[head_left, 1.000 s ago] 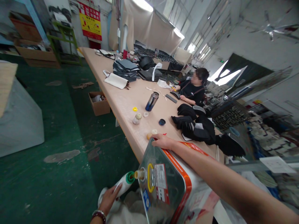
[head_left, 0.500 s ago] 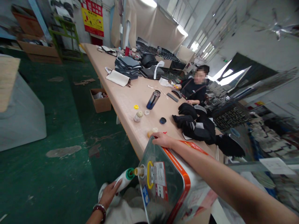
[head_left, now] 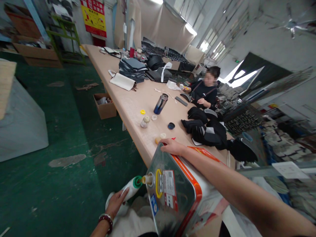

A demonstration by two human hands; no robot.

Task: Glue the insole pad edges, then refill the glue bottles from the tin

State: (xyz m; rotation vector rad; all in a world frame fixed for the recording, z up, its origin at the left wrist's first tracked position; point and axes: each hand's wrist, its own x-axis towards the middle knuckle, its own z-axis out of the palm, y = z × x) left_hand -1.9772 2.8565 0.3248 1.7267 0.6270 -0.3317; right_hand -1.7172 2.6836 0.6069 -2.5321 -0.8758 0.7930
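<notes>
My left hand (head_left: 116, 201) is wrapped round a white plastic bottle (head_left: 130, 190) with a green rim, tilted up toward a spout. A large rectangular metal can (head_left: 174, 192) with orange edges lies tipped on its side at the table's near end. Amber liquid (head_left: 141, 180) runs from the can's spout (head_left: 148, 179) into the bottle's mouth. My right hand (head_left: 171, 146) grips the can's upper corner, with the forearm along its side. A yellow handle (head_left: 158, 183) and labels show on the can's top face.
On the table (head_left: 138, 98) stand a blue steel flask (head_left: 161, 104) and a small jar (head_left: 145, 122). Black padded pieces (head_left: 209, 131) lie at the right, and stacked dark sheets (head_left: 132, 69) farther back. A co-worker (head_left: 206, 89) sits across. A cardboard box (head_left: 106, 107) is on the floor.
The liquid keeps running, and both hands hold the bottle and can almost unmoved. My view has shifted slightly. The co-worker's hand has risen a little.
</notes>
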